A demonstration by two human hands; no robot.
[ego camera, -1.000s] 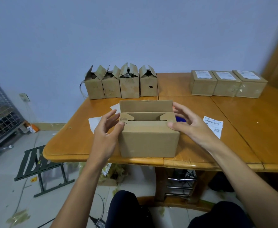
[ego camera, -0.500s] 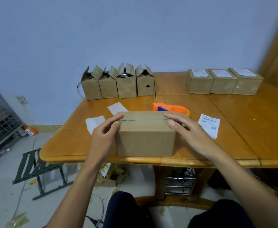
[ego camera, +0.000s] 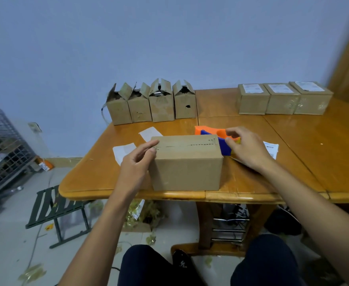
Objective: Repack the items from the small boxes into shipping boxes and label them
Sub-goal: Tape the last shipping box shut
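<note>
Shipping box [ego camera: 187, 166] sits closed at near edge of table [ego camera: 314, 157], long side facing the person. Flaps folded flat, centre seam running left-right along the top, no tape visible on it, no label. Plain brown corrugated, corners square, looks light but stiff enough to press on. Left hand [ego camera: 137, 162] is at the box's left end, fingers relaxed, index fingertip laid on top at the seam end; pressing, not gripping. Right hand [ego camera: 245, 147] is just past the box's right end, fingers curved over tape dispenser [ego camera: 208, 131], thumb against its blue body. Can't tell if the grip has actually closed on it. Step in hand, my read: take dispenser, tape the seam. To do it well: left hand holds the flaps down so the seam doesn't gape, start tape on one end wall, pull straight along the seam, wrap down the other end, rub flat. Risk: box sits right at the near edge, so a pull toward the body could slide it off. Printed label sheet [ego camera: 271, 148] lies partly under the right hand, handy for labelling after. Two white backing slips [ego camera: 124, 150] lie left of the box. Far back: four small boxes [ego camera: 151, 104] in a row by the wall, tops open. To their right, three sealed boxes [ego camera: 285, 99] with labels on top, touching side by side.
</note>
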